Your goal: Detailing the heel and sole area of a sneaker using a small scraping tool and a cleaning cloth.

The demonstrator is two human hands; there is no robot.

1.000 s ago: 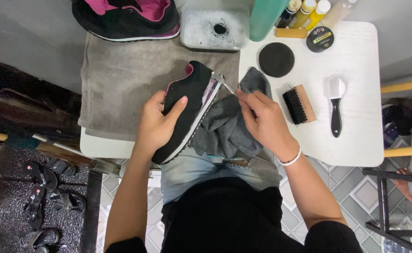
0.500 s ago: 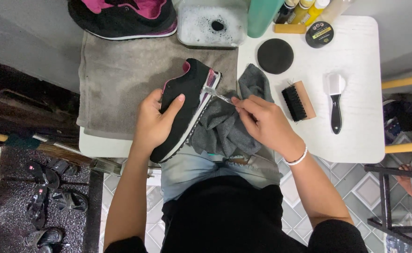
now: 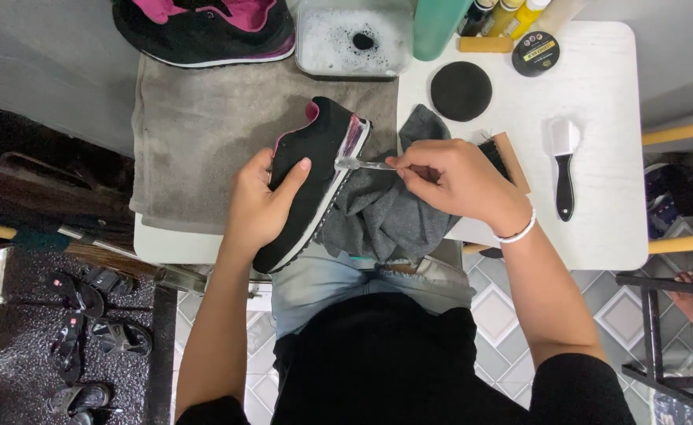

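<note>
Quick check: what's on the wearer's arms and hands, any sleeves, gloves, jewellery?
Both forearms are bare, with no gloves on either hand. The right hand has a thin white band bracelet at the wrist; the left hand and its wrist carry nothing. Black short sleeves begin near the upper arms, matching the black top. No rings or markings can be made out on the fingers.

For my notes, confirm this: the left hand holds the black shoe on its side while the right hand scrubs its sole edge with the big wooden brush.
One thing is wrong. The right hand works the black shoe with a small clear-handled brush; the wooden brush lies on the table. The left hand does hold the shoe, as the head view shows.
</note>
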